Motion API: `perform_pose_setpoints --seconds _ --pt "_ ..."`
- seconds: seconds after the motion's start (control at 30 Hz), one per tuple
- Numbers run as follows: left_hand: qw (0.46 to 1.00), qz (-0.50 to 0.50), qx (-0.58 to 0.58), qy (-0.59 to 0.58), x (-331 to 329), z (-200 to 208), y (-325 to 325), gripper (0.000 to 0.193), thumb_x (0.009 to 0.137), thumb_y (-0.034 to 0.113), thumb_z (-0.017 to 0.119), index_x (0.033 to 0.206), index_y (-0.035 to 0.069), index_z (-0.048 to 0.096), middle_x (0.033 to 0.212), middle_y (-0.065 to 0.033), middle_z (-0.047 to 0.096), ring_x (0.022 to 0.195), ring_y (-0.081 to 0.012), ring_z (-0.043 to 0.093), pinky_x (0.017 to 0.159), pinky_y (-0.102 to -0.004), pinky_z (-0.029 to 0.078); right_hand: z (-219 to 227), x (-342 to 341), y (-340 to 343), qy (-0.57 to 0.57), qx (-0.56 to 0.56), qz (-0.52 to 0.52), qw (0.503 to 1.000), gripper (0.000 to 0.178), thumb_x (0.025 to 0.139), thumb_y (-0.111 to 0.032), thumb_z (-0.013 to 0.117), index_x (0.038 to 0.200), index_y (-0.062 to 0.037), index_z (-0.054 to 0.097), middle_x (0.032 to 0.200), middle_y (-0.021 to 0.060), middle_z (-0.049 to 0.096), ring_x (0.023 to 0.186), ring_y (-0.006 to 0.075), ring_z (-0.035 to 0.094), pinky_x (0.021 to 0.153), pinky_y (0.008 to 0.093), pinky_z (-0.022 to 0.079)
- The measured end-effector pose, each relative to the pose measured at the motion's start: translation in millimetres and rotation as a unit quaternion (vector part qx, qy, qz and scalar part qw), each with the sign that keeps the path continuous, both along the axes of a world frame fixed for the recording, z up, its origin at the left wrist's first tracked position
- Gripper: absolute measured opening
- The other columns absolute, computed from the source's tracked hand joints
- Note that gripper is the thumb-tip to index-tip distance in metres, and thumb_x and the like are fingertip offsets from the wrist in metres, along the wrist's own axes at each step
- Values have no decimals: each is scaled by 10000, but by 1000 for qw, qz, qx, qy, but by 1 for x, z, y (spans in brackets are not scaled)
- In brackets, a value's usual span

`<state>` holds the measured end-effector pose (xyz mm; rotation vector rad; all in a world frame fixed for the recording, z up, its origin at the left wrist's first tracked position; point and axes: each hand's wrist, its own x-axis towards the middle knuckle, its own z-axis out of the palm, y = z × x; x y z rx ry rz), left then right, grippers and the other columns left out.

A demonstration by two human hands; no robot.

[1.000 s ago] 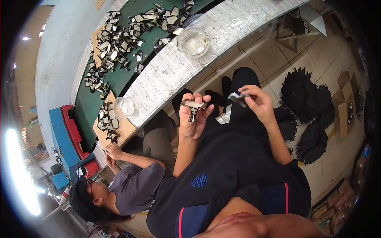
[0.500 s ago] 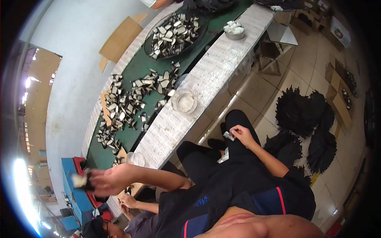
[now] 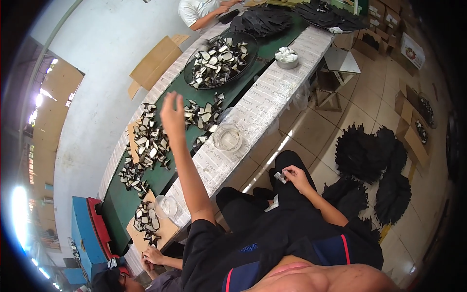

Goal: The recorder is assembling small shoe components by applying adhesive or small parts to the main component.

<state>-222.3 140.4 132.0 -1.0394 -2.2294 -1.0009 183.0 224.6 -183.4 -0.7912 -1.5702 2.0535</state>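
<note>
The left hand (image 3: pixel 171 113) is raised, fingers loosely spread and empty, above the scattered black-and-white flat pieces (image 3: pixel 148 143) on the green belt (image 3: pixel 248 73). The right hand (image 3: pixel 295 176) pinches a small pale piece (image 3: pixel 279 177) over the lap. Risk: a careless reach could knock the clear round plastic container (image 3: pixel 227 136) nearby.

Left arm stretched fully out and away from the body, elbow nearly straight, forearm bare from the short black sleeve. Left hand (image 3: pixel 171 117) raised at the far end of the reach, fingers together and slightly curled, back of hand toward camera; grip state not discernible. Right arm bent at the elbow, forearm angled in over the lap. Right hand (image 3: pixel 294 176) low, fingers pinched closed at the tips.
</note>
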Motion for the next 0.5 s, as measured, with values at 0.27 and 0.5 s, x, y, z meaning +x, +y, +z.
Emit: perform_pose_setpoints --seconds 0.27,0.5 --pt "962 109 -170 -182 -53 -248 -108 483 985 357 511 1300 -5 564 1399 -232 511 1317 -461 432 1108 -481 346 6 -10 -1 -20 -6 45 999 169 969 -149 617 1052 -7 656 887 29 661 757 90 613 689 236 503" --pt "979 91 -48 -176 -24 -244 -106 394 988 274 518 1255 -3 602 1285 -232 596 1260 -366 528 1040 -401 419 7 -10 -3 -26 -43 24 998 161 967 -136 620 1058 -7 650 887 40 668 736 99 617 666 238 509"
